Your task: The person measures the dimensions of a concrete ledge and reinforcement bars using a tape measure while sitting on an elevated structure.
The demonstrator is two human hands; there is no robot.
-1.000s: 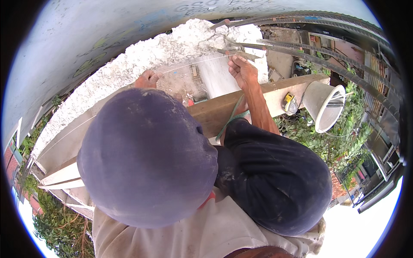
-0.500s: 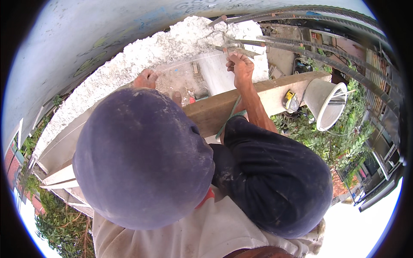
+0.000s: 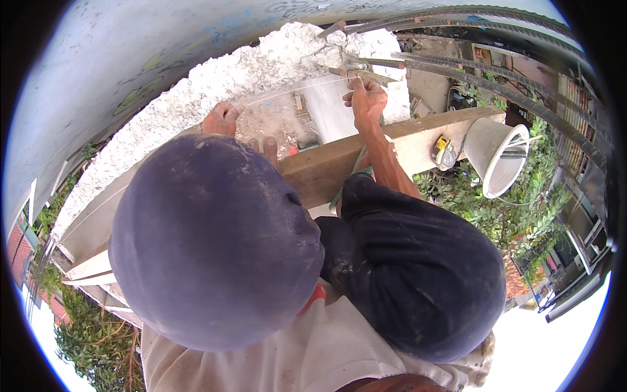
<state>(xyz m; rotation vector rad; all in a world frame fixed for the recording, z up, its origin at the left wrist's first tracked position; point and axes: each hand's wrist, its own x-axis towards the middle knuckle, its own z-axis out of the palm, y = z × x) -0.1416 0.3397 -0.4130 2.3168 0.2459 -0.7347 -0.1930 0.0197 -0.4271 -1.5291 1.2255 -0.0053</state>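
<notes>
Pinching a thin white string (image 3: 297, 90) between thumb and forefinger, the right hand (image 3: 369, 101) has its other fingers curled in toward the palm. The string slants down from there to the fingertips of the left hand (image 3: 222, 119), whose fingers are bent at it; whether they grip it or only touch it, I cannot tell. Past the left hand the string goes on, out to its left, along the rough white concrete edge (image 3: 196, 88), which runs just beyond both hands. Above that hangs a grey wall (image 3: 98, 98) with large dark hand-drawn letters (image 3: 307, 9) and fainter scrawl, part of it cut off at the rim. Ribbed steel bars (image 3: 503, 101) stretch away to the right of the right hand. Under the right forearm lies a wooden beam (image 3: 411, 140), and farther right along its near side are a yellow and black tape measure (image 3: 443, 153), its markings too small to read, and a pale bucket (image 3: 486, 147) tipped sideways. Two dusty dark knees (image 3: 424, 274) rise nearer than the hands, one hiding the left forearm.
</notes>
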